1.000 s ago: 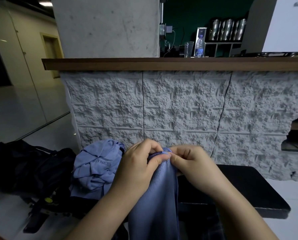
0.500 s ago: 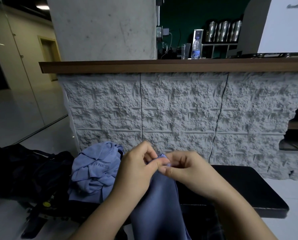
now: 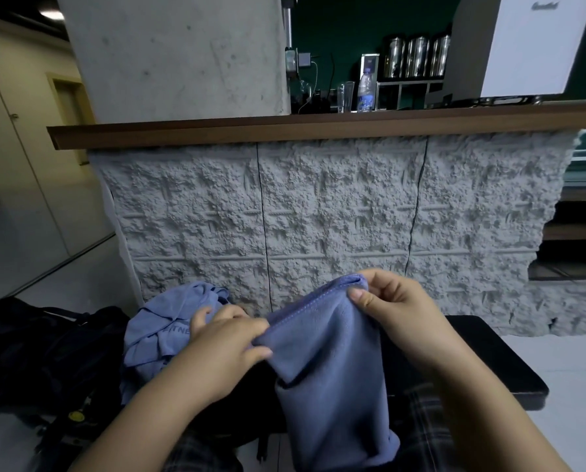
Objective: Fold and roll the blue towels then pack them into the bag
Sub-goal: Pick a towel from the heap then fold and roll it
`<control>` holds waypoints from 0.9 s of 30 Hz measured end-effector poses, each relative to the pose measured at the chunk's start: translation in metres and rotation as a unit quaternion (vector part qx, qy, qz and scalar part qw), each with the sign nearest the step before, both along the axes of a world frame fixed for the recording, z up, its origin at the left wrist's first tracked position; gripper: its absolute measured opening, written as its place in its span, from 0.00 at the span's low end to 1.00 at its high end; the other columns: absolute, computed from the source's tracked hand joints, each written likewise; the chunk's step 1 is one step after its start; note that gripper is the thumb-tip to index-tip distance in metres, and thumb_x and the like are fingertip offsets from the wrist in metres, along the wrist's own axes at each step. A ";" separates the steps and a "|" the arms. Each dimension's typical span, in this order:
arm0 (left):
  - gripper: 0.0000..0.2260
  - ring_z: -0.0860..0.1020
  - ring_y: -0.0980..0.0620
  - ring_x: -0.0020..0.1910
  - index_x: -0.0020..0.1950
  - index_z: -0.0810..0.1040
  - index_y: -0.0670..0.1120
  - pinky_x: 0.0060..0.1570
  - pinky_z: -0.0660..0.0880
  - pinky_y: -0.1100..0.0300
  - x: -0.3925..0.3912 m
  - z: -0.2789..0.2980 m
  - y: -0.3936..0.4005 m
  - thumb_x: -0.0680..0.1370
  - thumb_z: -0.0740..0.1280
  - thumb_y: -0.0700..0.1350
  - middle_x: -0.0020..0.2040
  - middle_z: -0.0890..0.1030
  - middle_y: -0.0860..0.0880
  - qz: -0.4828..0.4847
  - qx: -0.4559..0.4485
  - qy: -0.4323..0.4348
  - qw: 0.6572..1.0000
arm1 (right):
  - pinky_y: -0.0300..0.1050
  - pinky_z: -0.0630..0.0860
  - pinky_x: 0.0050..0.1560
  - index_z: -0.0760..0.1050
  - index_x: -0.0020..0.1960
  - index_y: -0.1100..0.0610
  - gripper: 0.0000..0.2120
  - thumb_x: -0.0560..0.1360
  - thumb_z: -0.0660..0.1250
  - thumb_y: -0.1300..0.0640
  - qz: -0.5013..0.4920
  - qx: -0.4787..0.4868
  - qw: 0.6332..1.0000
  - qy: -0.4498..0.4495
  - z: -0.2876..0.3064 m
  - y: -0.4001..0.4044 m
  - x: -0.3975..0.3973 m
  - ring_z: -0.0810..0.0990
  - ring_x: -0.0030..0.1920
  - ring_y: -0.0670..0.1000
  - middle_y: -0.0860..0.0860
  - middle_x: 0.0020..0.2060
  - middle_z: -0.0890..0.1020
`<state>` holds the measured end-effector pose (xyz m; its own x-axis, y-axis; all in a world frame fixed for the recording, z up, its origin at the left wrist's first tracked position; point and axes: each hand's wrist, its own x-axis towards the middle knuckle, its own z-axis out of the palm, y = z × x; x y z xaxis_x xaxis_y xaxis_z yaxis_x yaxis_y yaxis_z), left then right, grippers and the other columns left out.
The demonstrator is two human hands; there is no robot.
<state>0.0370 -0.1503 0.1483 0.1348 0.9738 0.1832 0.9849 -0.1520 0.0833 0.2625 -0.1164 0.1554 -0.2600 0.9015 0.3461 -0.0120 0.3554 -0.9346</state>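
Note:
A blue towel hangs in front of me, held up by its stitched top edge. My left hand pinches the left end of that edge. My right hand pinches the right corner, a little higher. A second blue towel with printed letters lies crumpled to the left, behind my left hand. The black bag sits at the far left, partly under that crumpled towel.
A black bench lies under the towels and runs to the right. A rough grey stone counter front with a wooden top stands just behind. Pale floor shows at left and right.
My hands were pinched together at one point of the towel. They have drawn apart along its top edge, spreading it wider, the left hand going down and left.

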 end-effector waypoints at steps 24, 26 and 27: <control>0.15 0.75 0.51 0.49 0.58 0.74 0.49 0.49 0.70 0.59 -0.005 -0.074 0.053 0.73 0.70 0.40 0.46 0.74 0.52 0.045 0.016 -0.269 0.962 | 0.35 0.62 0.29 0.69 0.36 0.55 0.11 0.77 0.63 0.56 -0.204 -0.016 0.914 -0.350 -0.092 0.058 -0.003 0.71 0.34 0.48 0.48 0.31 0.72; 0.05 0.75 0.54 0.41 0.45 0.77 0.51 0.38 0.68 0.63 -0.012 -0.087 0.060 0.73 0.71 0.42 0.38 0.76 0.55 0.068 -0.012 -0.263 0.962 | 0.38 0.67 0.39 0.76 0.41 0.55 0.05 0.76 0.65 0.56 -0.209 -0.020 0.909 -0.361 -0.107 0.065 -0.006 0.74 0.43 0.53 0.49 0.37 0.72; 0.06 0.74 0.54 0.37 0.39 0.76 0.51 0.35 0.67 0.63 -0.015 -0.093 0.063 0.73 0.71 0.43 0.34 0.76 0.54 0.078 -0.012 -0.266 0.961 | 0.41 0.68 0.46 0.79 0.47 0.56 0.05 0.76 0.66 0.56 -0.218 -0.020 0.905 -0.365 -0.114 0.068 -0.008 0.74 0.47 0.55 0.50 0.40 0.72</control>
